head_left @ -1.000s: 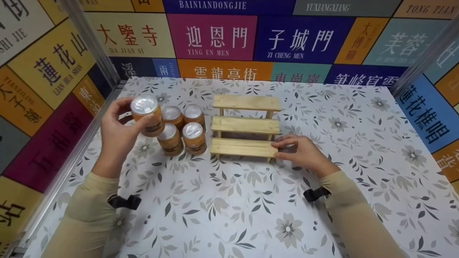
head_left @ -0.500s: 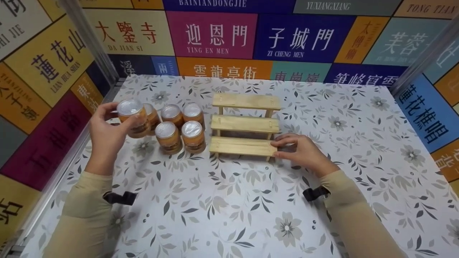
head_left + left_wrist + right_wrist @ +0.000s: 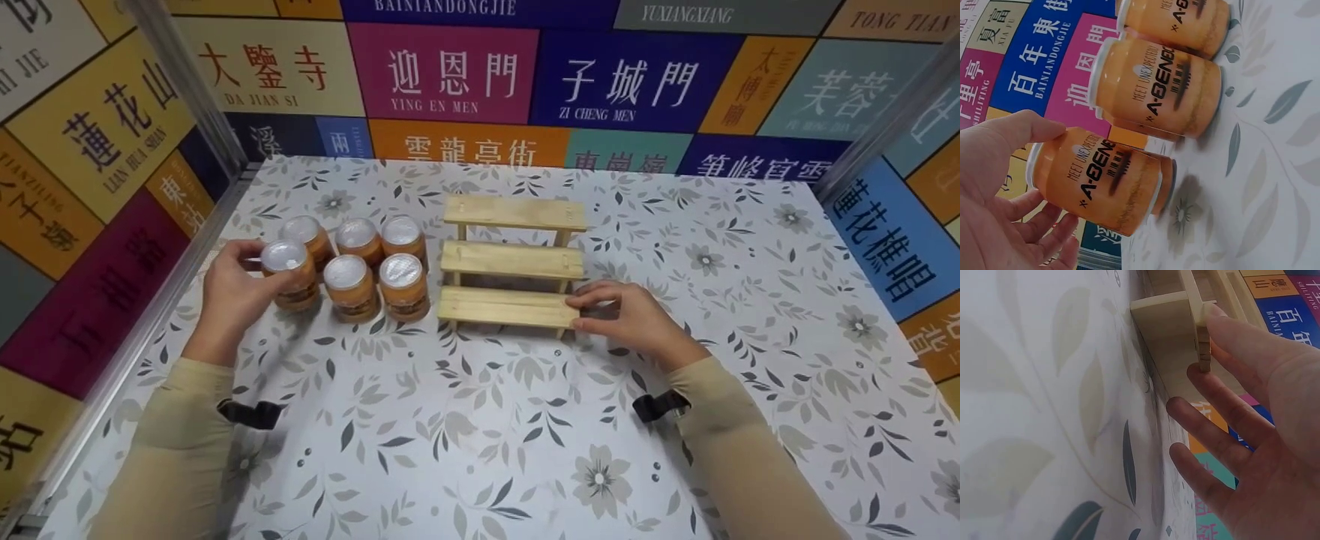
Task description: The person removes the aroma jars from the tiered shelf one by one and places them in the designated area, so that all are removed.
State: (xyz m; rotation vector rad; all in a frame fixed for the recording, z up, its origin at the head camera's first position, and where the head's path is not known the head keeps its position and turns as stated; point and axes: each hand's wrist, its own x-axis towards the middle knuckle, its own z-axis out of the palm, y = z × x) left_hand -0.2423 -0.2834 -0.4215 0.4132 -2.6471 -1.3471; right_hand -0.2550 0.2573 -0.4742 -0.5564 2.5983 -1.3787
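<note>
My left hand (image 3: 238,298) grips an orange can (image 3: 289,277) with a silvery lid between thumb and fingers, at the front left of a cluster of like cans. In the left wrist view, the held can (image 3: 1098,183) shows dark lettering, and another can behind it is mostly hidden. To its right stands a front-row can (image 3: 351,289), upright on the table. My right hand (image 3: 634,319) pinches the right end of the lowest step of a small wooden three-step stand (image 3: 512,259). The right wrist view shows thumb and index finger at the step's end (image 3: 1203,346), the other fingers extended.
More upright cans fill the cluster, including a front can (image 3: 404,287) close to the stand's left side. A white cloth with grey leaves and flowers (image 3: 480,435) covers the table. Colourful lettered panels (image 3: 450,71) rise behind and at both sides.
My left hand has carried its can left, then lowered it into the front left of the cluster, uncovering the can behind. My right hand stays at the stand.
</note>
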